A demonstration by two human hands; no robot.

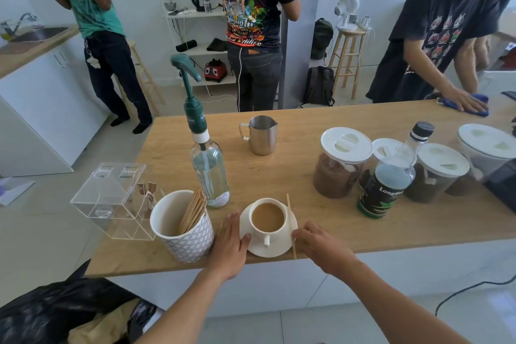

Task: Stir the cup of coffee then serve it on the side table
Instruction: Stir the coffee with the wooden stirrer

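So the cup of coffee [268, 221] sits on its saucer [279, 251] at the bottom centre of the frame, right at the near edge of the wooden table [307, 173]. It's filled pretty high with milky coffee, so I'd guess it sloshes easily. Ceramic cup on a ceramic saucer means stiff, smooth, breakable, and the cup can probably slide on the saucer if it tips.

Left hand [230, 243] lies flat against the saucer's left rim, fingers held loosely together, thumb touching the edge, not gripping anything. Right hand [321, 246] is at the right rim, fingertips pinching the wooden stirrer [290, 223], which lies across the saucer's right side, its near end hanging past the rim.

Best bet for carrying: hold the saucer from both sides under the rim and keep it level, rather than grabbing the small handle [266, 240] facing the person. The stirrer looks light and thin, easy to lose off the edge. No side table that I can clearly pick out.
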